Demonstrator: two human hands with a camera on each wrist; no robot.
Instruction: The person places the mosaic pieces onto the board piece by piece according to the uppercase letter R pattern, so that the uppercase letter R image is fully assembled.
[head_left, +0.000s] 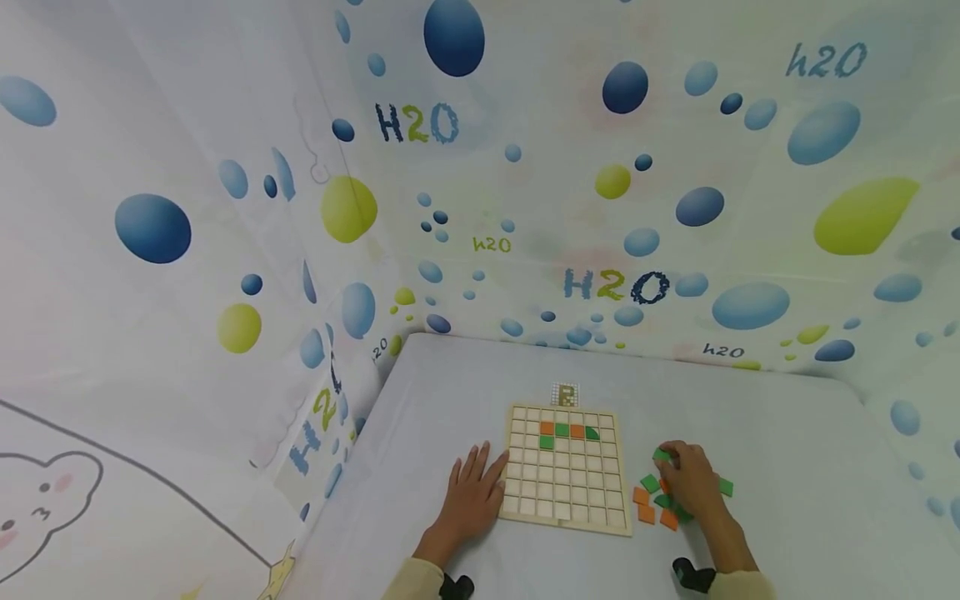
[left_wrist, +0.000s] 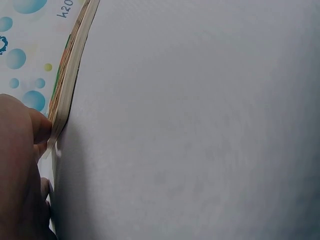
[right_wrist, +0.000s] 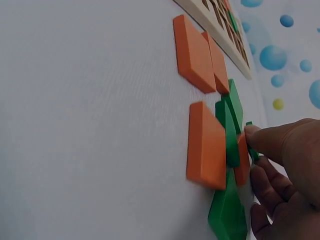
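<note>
A square wooden grid board [head_left: 566, 493] lies on the table, with several orange and green tiles in its upper cells. One of them is a green quarter-round tile [head_left: 592, 434]. My left hand [head_left: 472, 493] rests flat at the board's left edge, fingers spread, its thumb side touching the frame. Right of the board, my right hand [head_left: 692, 482] pinches a green tile [right_wrist: 253, 145] between thumb and fingers, over a loose pile. Orange tiles [right_wrist: 206, 147] and green tiles [right_wrist: 229, 207] lie around and under that hand, which partly covers them.
A small pattern card [head_left: 566, 394] with a brown figure lies just behind the board. The white table [head_left: 420, 392] meets printed curtains [head_left: 540, 200] at its back and left. Black wrist straps [head_left: 692, 575] sit near the cuffs.
</note>
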